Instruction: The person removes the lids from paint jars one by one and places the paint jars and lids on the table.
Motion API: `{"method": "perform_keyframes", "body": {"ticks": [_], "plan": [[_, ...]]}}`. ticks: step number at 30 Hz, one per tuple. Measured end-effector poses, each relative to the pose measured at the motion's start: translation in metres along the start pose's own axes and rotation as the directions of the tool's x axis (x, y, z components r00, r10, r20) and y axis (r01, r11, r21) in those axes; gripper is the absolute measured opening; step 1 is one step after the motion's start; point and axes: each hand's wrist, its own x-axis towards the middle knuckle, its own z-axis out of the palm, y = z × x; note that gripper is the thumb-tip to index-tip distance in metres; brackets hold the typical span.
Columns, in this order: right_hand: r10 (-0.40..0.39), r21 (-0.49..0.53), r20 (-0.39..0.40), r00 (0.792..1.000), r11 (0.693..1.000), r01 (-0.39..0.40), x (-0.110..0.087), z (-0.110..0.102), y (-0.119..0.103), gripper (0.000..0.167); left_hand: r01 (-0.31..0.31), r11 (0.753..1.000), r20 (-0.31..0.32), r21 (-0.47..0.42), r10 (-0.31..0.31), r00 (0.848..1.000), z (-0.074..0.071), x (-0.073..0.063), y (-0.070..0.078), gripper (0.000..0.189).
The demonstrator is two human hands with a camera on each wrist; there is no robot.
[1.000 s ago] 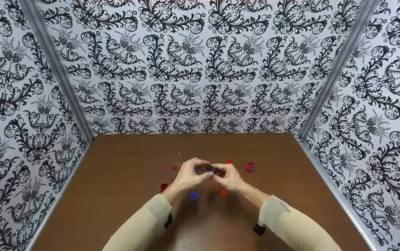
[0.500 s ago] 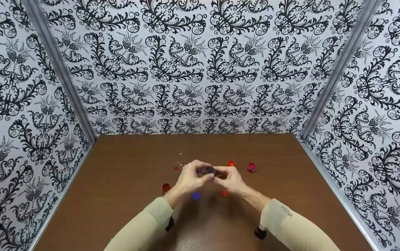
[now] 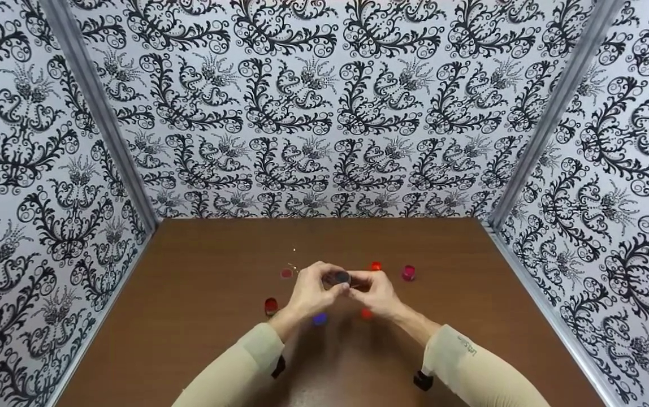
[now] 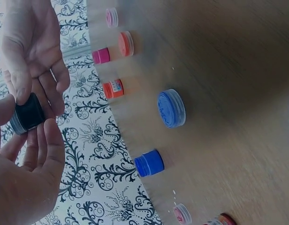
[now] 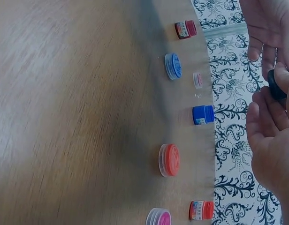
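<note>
In the head view, a small black jar (image 3: 342,277) is held up over the table between both hands. My left hand (image 3: 308,289) grips it from the left, thumb in front and fingers behind. From the right, my right hand (image 3: 378,290) holds it too, its thumb close to the left one. The left wrist view shows the dark jar (image 4: 29,114) tilted, with both thumbs on it and curled fingers around it. In the right wrist view only a dark edge of the jar (image 5: 276,86) shows; my fingers hide the rest.
On the brown table (image 3: 217,254) stand small paint jars: blue (image 4: 149,163), orange (image 4: 113,88), pink (image 3: 409,272) and dark red (image 3: 271,306). Round clear-rimmed pieces in blue (image 4: 171,108), orange (image 5: 169,160) and pink (image 5: 158,217) lie among them. Patterned walls (image 3: 324,113) enclose the table.
The black jar has turned slightly between the hands, its dark round face showing more in the head view. Both hands keep nearly the same place; the whole view shifts slightly.
</note>
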Motion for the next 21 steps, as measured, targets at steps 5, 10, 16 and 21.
{"method": "perform_keyframes", "body": {"ticks": [5,10,16,21], "plan": [[-0.028,-0.013,-0.025,0.999,1.000,0.028,-0.003,0.002,0.001,0.035,0.021,0.999,-0.026,0.024,-0.020,0.999,0.002,-0.001,0.005,0.021],[-0.017,-0.022,-0.053,0.998,1.000,0.016,-0.004,0.005,0.001,0.035,0.034,0.998,-0.046,0.058,-0.031,0.998,0.005,-0.002,0.006,0.020],[-0.008,-0.002,-0.125,0.992,1.000,0.008,-0.005,0.009,0.000,0.035,0.045,0.996,-0.071,0.080,-0.039,0.997,0.010,0.000,0.011,0.020],[-0.035,-0.015,-0.198,0.980,0.999,0.033,-0.005,0.015,-0.002,0.035,0.079,0.995,-0.133,0.058,-0.071,0.989,0.014,0.000,0.013,0.023]]}}
